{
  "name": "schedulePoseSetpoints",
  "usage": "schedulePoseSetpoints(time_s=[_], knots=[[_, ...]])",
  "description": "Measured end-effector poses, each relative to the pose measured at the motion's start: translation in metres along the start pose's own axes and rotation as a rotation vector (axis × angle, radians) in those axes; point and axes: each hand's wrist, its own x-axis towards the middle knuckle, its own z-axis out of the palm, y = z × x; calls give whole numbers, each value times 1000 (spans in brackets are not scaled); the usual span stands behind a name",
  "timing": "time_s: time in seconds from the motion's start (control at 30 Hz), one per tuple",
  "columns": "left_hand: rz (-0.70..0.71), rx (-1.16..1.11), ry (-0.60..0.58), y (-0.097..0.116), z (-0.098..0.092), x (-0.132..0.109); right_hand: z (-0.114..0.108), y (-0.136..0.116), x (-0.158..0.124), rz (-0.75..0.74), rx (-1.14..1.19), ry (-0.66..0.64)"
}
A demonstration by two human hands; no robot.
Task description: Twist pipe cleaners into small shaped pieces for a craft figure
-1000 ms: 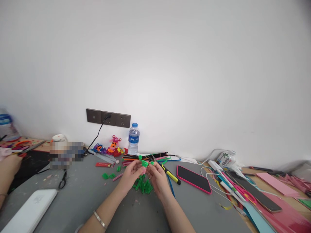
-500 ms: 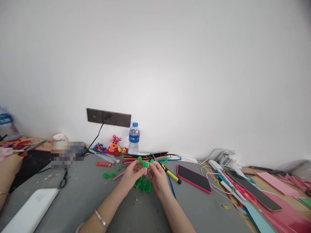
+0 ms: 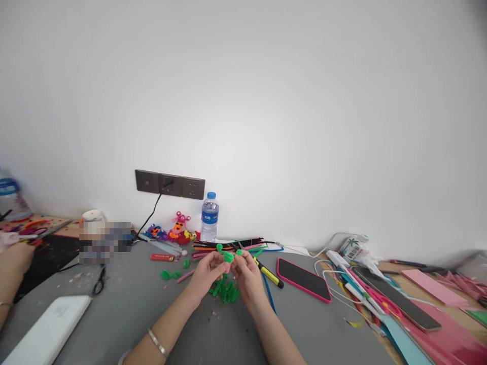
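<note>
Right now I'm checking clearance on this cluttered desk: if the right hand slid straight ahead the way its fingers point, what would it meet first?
Probably the bundle of pipe cleaners lying just beyond the right hand, past the green piece it pinches with the left hand. The water bottle stands farther back; depth is uncertain.

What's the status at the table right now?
Left hand and right hand both pinch a small green twisted pipe-cleaner piece. Green cut pipe-cleaner bits underneath. Nothing between.
</note>
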Motion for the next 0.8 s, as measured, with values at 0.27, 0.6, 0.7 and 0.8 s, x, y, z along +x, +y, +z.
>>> schedulePoseSetpoints(time_s=[0.27, 0.6, 0.7, 0.8], knots=[[5, -5, 28, 7, 3, 0, -1, 2, 1, -7, -12, -6], [0, 80, -39, 7, -3, -2, -3, -8, 1, -43, -45, -29], [-10, 195, -203, 17, -9, -8, -8, -18, 5, -73, -23, 44], [-26, 445, -342, 30, -13, -17, -15, -24, 10, -58, 7, 107]])
